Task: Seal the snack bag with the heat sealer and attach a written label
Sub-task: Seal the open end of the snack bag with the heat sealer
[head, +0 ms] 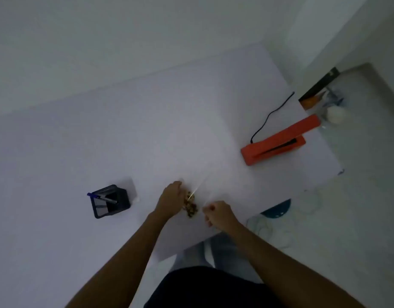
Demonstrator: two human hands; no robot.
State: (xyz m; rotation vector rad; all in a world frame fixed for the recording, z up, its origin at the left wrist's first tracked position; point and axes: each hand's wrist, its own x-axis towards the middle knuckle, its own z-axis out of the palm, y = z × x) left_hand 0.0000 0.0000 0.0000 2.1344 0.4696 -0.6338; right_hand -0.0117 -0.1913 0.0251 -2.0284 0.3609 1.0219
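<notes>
A clear snack bag (191, 204) with brown snack pieces lies on the white table (147, 141) near its front edge. My left hand (170, 198) rests on the bag's left side, fingers curled on the plastic. My right hand (218, 213) is closed on the bag's right edge, where the clear film is hard to make out. An orange heat sealer (278, 143) with a black cord (269, 117) sits at the right of the table, its arm raised. To the left, a blue-capped pen (101, 197) lies in a black mesh holder (110, 201).
A white paper slip (134, 192) pokes out behind the mesh holder. Beyond the table's right edge are a dark blue round object (278, 211) on the floor and a cluttered corner (327, 101). My legs show under the front edge.
</notes>
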